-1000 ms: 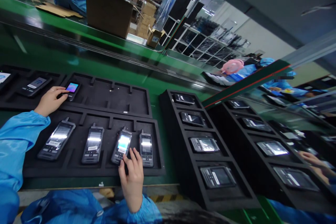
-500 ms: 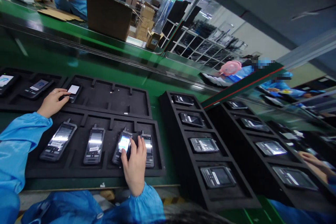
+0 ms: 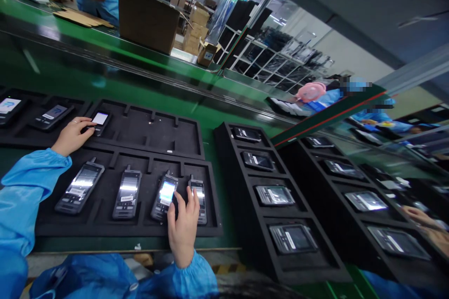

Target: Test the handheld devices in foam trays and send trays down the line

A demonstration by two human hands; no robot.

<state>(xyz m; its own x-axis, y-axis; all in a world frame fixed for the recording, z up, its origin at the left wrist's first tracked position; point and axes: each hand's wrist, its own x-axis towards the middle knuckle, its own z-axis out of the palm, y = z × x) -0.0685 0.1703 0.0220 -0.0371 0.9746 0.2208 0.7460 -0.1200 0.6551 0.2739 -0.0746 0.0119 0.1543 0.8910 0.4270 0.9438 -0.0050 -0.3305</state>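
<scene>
Green worktop spreads across the frame beneath a cluttered workshop, with an upright cardboard box and a person in blue at the upper left. At left and centre lie black trays of handheld devices, and two more tray columns stand at the right.

Writing is scarce. On the device at the far left edge, a white screen carries a blue letter-like logo that I cannot read for certain. Its dark-screened neighbour bears a white label, and small white stickers sit on the devices in the front tray, their print too small to read.

From the left, the left hand reaches palm down, a thin ring on one finger, fingertips at the left edge of a white-screened device in the back tray; whether it grips it I cannot tell. The right hand rises from the lower centre, fingers loosely spread and closed around nothing. Its thumb and forefinger are at the right side of a bright-screened device in the front tray, while its other fingers partly cover the rightmost device.
</scene>
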